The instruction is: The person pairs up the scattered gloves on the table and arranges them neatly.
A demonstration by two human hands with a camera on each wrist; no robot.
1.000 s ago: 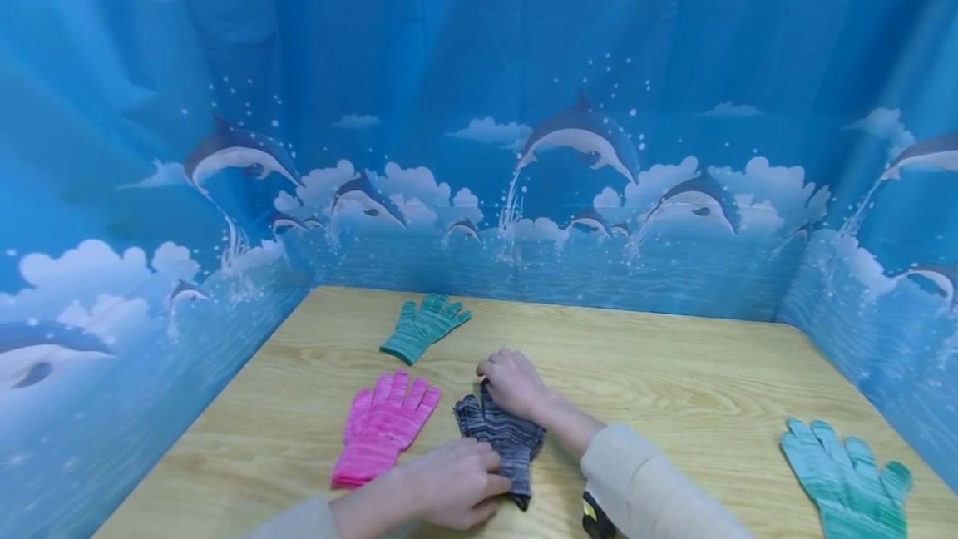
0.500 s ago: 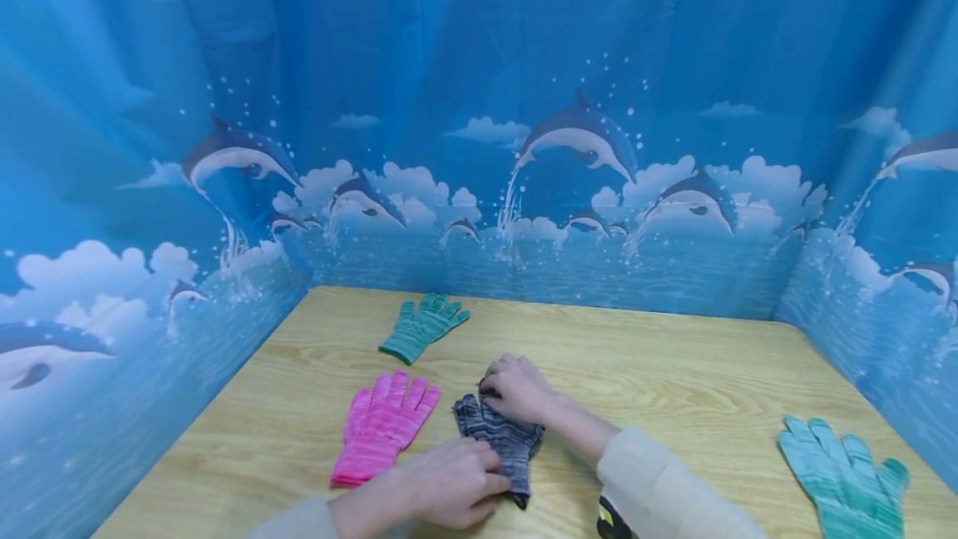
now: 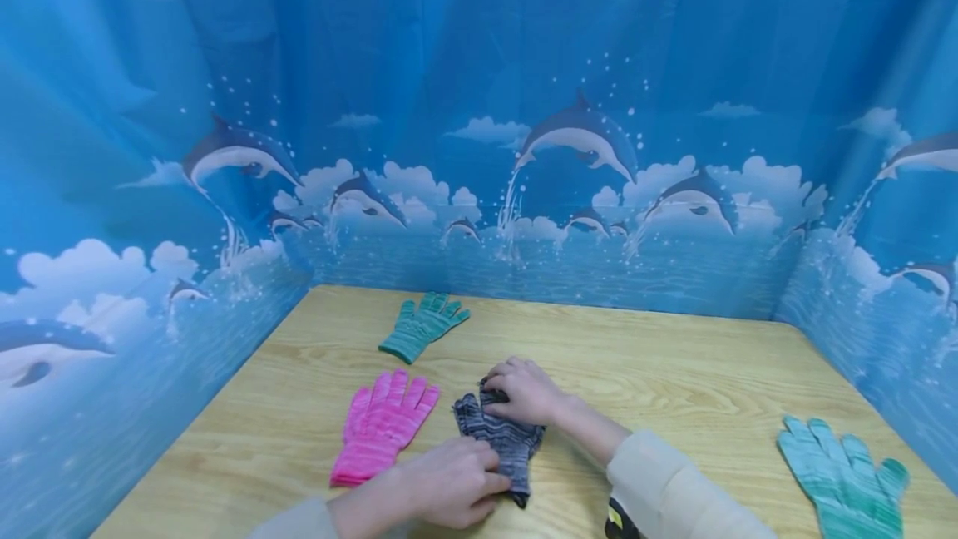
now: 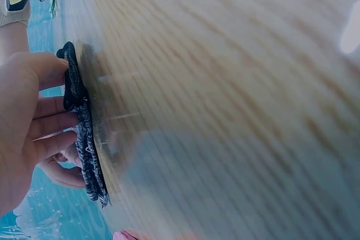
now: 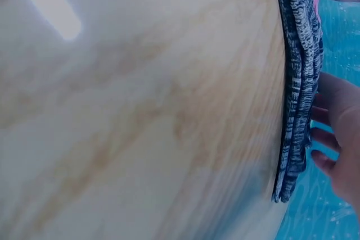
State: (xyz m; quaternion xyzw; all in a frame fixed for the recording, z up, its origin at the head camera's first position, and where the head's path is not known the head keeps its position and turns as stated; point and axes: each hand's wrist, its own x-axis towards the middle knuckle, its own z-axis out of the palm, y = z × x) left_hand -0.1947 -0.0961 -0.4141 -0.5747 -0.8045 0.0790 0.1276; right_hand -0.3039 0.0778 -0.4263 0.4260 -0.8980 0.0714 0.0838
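A dark grey and black marled knit glove [image 3: 515, 443] lies flat on the wooden table, its cuff toward me. My left hand [image 3: 456, 485] rests on the cuff end; in the left wrist view its thumb and fingers [image 4: 53, 125] lie on the layered knit edge. At the finger end, my right hand [image 3: 524, 391] touches the glove from above, covering some of its fingers. From the right wrist, the glove [image 5: 298, 82] shows as a thin stack of layers, with relaxed fingers [image 5: 325, 139] against its upper side.
A pink glove [image 3: 384, 431] lies just left of the grey one. Farther back is a green glove [image 3: 423, 328], and a lighter green glove [image 3: 849, 477] lies at the right. A blue dolphin-print curtain [image 3: 479, 148] encloses the table [image 3: 659, 373] at the back and sides.
My right hand has shifted slightly toward me and to the right along the glove's finger end, and its fingers have loosened. My left hand stays at the cuff.
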